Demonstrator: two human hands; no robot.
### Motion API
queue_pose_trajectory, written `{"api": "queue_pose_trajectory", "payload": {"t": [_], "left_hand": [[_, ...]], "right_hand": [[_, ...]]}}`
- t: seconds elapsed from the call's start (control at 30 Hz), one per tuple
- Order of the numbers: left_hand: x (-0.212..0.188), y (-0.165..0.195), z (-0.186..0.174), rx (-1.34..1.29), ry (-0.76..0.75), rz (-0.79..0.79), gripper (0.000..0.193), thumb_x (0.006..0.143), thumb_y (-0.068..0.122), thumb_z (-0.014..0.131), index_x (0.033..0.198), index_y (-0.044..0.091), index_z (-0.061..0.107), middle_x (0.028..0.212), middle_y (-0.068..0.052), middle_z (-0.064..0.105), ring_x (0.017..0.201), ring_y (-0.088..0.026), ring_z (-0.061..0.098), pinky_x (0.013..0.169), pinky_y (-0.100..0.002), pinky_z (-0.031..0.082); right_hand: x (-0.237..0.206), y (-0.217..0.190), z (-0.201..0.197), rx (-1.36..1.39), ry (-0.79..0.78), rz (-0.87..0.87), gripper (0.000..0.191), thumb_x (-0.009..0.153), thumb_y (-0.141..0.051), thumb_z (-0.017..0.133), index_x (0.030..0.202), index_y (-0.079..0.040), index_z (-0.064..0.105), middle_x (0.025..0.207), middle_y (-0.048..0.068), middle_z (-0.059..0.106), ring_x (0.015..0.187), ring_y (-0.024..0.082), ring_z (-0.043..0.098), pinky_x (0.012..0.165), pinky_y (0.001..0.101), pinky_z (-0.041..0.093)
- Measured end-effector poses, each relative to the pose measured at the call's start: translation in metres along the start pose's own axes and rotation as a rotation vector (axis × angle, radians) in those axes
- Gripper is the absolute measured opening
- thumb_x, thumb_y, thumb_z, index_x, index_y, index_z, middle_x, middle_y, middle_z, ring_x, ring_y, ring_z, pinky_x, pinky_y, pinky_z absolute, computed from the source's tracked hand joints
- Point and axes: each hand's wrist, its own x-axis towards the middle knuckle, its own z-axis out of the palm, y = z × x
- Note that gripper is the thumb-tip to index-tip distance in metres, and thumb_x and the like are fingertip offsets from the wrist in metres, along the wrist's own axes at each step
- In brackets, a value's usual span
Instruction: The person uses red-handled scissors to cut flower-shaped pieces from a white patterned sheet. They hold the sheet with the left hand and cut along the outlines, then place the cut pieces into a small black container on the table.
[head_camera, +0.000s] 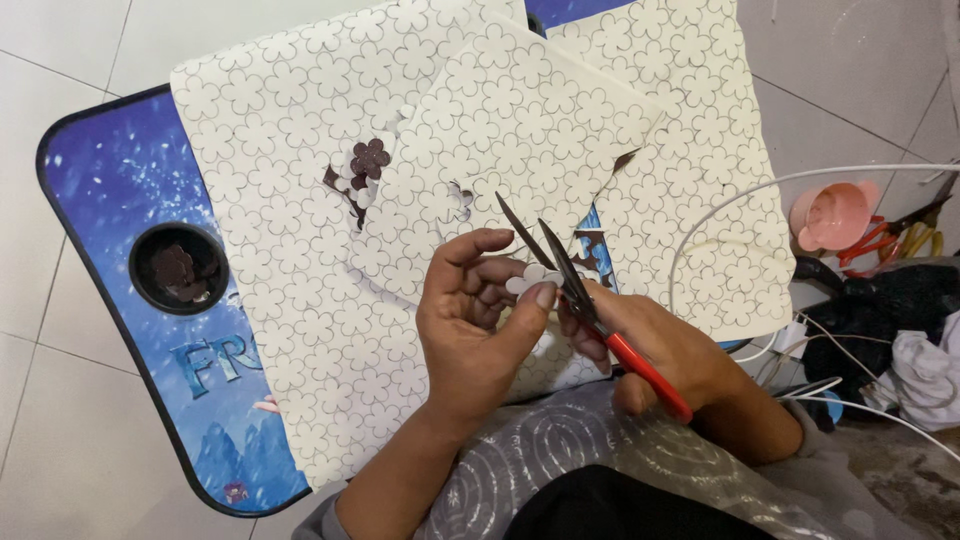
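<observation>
I've got a small white flower-shaped foam cutout (532, 279) up off the sheets, lying roughly flat, pinched at its near edge. Right beside it sit the red-handled scissors with dark metal blades (580, 300), blades parted in a narrow V, tips aimed up and to the left, handle slanting down to the right. The inner blade touches the cutout's right side. Both hover above the white foam sheets printed with flower outlines (300, 170).
</observation>
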Motion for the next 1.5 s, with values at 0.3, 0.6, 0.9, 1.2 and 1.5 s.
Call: {"api": "queue_pose_trajectory", "payload": {"t": [0.3, 0.6, 0.9, 1.2, 1.5], "left_hand": [[0.002, 0.002, -0.005, -0.001, 0.006, 0.015, 0.051, 0.092, -0.007, 0.074, 0.137, -0.002, 0.051, 0.106, -0.008, 0.068, 0.095, -0.01, 0.068, 0.085, -0.023, 0.057], [0.002, 0.001, -0.011, 0.006, 0.04, 0.059, 0.052, 0.092, -0.009, 0.075, 0.138, -0.002, 0.053, 0.107, -0.007, 0.067, 0.098, -0.009, 0.065, 0.09, -0.023, 0.056], [0.003, 0.0, -0.013, 0.02, 0.083, 0.123, 0.05, 0.094, -0.006, 0.075, 0.138, -0.001, 0.052, 0.109, -0.01, 0.069, 0.099, -0.011, 0.068, 0.091, -0.024, 0.058], [0.0, -0.001, -0.002, -0.045, 0.077, 0.056, 0.052, 0.094, -0.007, 0.073, 0.14, -0.002, 0.049, 0.107, -0.011, 0.07, 0.095, -0.011, 0.07, 0.082, -0.023, 0.059], [-0.001, -0.003, -0.001, -0.038, 0.026, 0.041, 0.053, 0.092, -0.009, 0.075, 0.139, -0.002, 0.052, 0.108, -0.007, 0.066, 0.097, -0.01, 0.067, 0.087, -0.024, 0.058]], "right_hand": [[0.002, 0.007, -0.003, -0.018, -0.039, -0.035, 0.113, 0.061, -0.106, 0.039, 0.109, -0.005, 0.055, 0.063, -0.004, 0.048, 0.051, 0.01, 0.046, 0.046, 0.0274, 0.04], [0.002, 0.002, -0.003, -0.054, -0.028, -0.002, 0.11, 0.057, -0.107, 0.039, 0.101, -0.008, 0.056, 0.06, -0.004, 0.049, 0.049, 0.01, 0.049, 0.044, 0.0283, 0.039], [0.001, 0.004, 0.001, -0.083, -0.001, 0.038, 0.099, 0.057, -0.105, 0.039, 0.087, -0.012, 0.053, 0.059, -0.004, 0.049, 0.049, 0.011, 0.048, 0.045, 0.0286, 0.035], [0.005, 0.0, 0.003, -0.048, 0.005, 0.003, 0.06, 0.074, -0.058, 0.067, 0.104, -0.007, 0.055, 0.063, -0.001, 0.053, 0.052, 0.015, 0.052, 0.047, 0.0305, 0.043], [0.001, -0.003, -0.002, -0.098, 0.006, 0.004, 0.128, 0.057, -0.107, 0.039, 0.132, -0.004, 0.054, 0.069, 0.002, 0.056, 0.058, 0.015, 0.055, 0.051, 0.0312, 0.041]]}}
